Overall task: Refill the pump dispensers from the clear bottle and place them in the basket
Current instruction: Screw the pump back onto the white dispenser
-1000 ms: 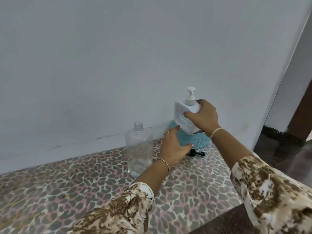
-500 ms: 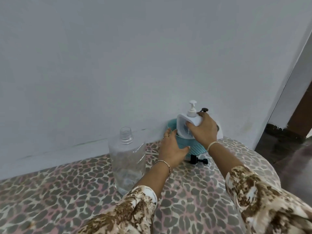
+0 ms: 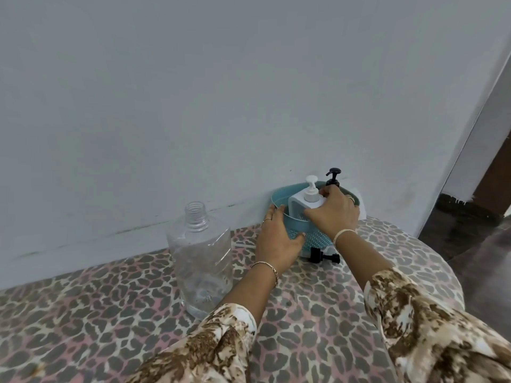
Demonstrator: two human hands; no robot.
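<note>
A teal perforated basket (image 3: pixel 282 196) stands against the wall at the back of the table. My right hand (image 3: pixel 336 214) grips a white square pump dispenser (image 3: pixel 297 204) that sits low inside the basket. Behind it a black pump head (image 3: pixel 333 175) of another dispenser rises from the basket. My left hand (image 3: pixel 278 241) clasps the basket's front left wall. The clear bottle (image 3: pixel 201 258) stands uncapped and nearly empty to the left of the basket.
A black cap or pump part (image 3: pixel 323 256) lies on the leopard-print tablecloth (image 3: pixel 318 313) in front of the basket. The table's rounded right edge drops to a dark floor (image 3: pixel 475 244). A grey wall (image 3: pixel 221 92) runs close behind everything.
My right hand has lowered the white dispenser from above the basket down into it. My left hand stays on the basket. The camera view has shifted, showing more of the table.
</note>
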